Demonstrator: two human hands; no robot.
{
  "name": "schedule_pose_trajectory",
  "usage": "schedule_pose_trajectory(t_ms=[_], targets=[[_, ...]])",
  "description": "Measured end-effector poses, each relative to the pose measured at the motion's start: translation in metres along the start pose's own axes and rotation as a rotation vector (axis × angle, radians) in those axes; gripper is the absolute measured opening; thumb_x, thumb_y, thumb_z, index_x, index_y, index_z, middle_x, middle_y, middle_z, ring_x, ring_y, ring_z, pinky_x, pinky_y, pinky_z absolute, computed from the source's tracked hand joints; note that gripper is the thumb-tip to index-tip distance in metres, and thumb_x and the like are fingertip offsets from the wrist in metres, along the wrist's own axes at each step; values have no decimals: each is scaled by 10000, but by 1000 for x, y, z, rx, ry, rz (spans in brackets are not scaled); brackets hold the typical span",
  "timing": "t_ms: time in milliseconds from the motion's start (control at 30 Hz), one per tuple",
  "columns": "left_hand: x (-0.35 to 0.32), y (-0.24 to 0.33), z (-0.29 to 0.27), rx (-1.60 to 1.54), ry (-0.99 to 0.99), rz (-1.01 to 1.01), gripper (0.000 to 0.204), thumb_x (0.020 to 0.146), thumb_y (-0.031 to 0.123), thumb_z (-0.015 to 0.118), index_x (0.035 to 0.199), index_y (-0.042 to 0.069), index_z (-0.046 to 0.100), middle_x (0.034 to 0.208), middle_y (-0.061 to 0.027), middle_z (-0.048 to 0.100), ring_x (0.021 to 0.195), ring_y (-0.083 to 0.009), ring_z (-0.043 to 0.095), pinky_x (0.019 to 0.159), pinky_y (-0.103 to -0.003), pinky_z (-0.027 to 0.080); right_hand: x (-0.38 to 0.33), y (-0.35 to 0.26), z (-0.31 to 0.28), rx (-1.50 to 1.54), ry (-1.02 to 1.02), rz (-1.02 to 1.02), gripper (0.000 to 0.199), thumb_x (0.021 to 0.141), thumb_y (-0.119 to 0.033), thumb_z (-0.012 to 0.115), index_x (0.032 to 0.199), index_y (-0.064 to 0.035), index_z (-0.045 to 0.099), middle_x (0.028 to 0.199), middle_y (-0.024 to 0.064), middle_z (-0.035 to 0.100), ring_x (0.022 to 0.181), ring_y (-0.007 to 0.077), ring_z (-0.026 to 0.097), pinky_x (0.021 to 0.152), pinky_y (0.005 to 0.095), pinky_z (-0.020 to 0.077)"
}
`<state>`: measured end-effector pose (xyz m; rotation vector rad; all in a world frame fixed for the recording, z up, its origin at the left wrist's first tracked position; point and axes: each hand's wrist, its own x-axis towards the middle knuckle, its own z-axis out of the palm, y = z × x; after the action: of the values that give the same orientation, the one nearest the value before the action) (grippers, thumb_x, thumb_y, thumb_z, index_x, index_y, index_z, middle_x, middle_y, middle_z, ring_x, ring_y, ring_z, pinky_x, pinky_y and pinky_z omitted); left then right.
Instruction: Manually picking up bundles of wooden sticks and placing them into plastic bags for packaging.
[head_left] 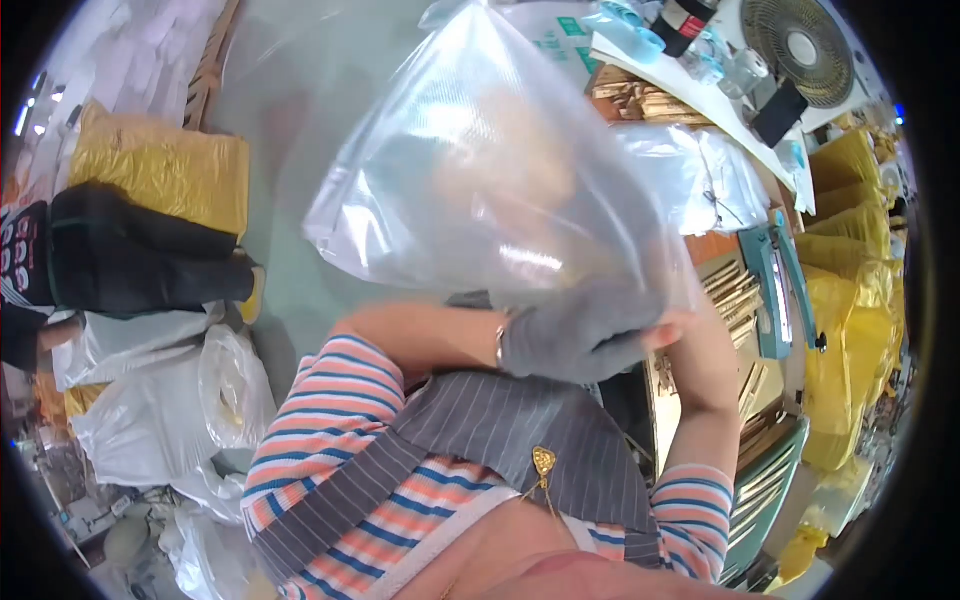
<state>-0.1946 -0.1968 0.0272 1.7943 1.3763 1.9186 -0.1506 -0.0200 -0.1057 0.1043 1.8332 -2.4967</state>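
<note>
A large clear plastic bag (400, 190) is held up in front of me, puffed out with its closed end away from me. My left hand (585, 335), in a grey glove with a bare fingertip showing, is closed on the bag's near edge, close to my right forearm. That forearm runs up from the lower right into the bag. Through the plastic my right hand (510, 160) shows only as a blurred shape, so its fingers cannot be made out.
To the right are a teal bag sealer (765, 290), bundles of thin wooden sticks (735, 305) and folded clear plastic (690, 175). Farther off are a fan (800, 50), a dark bottle (685, 25) and a black phone (780, 115). A person in dark trousers (140, 250) is at left, near yellow sacks (170, 160).
</note>
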Motion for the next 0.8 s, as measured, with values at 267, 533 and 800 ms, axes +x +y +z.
schedule_pose_trajectory(t_ms=[267,533,800], targets=[[-25,11,-10,-1095,-358,-831,218,928,155,513,1039,11,634,879,-32,649,757,-76,545,683,-235,432,-22,-27,-11,-277,101,-140,500,873,-401,553,1163,3,497,1056,119,589,965,222,566,845,335,448],[10,67,61,-1610,-794,-889,226,923,180,539,1043,3,611,704,45,557,557,-48,484,505,-210,381,-31,-59,-2,-573,98,-62,508,881,-407,540,1182,-1,493,1069,121,587,982,215,563,860,328,441],[16,138,26,-1673,-1318,-424,223,918,194,537,980,-8,609,869,-25,627,828,-86,540,743,-266,443,-17,-56,19,-778,-2,75,516,889,-413,526,1202,-5,490,1082,122,585,999,209,560,875,321,434]])
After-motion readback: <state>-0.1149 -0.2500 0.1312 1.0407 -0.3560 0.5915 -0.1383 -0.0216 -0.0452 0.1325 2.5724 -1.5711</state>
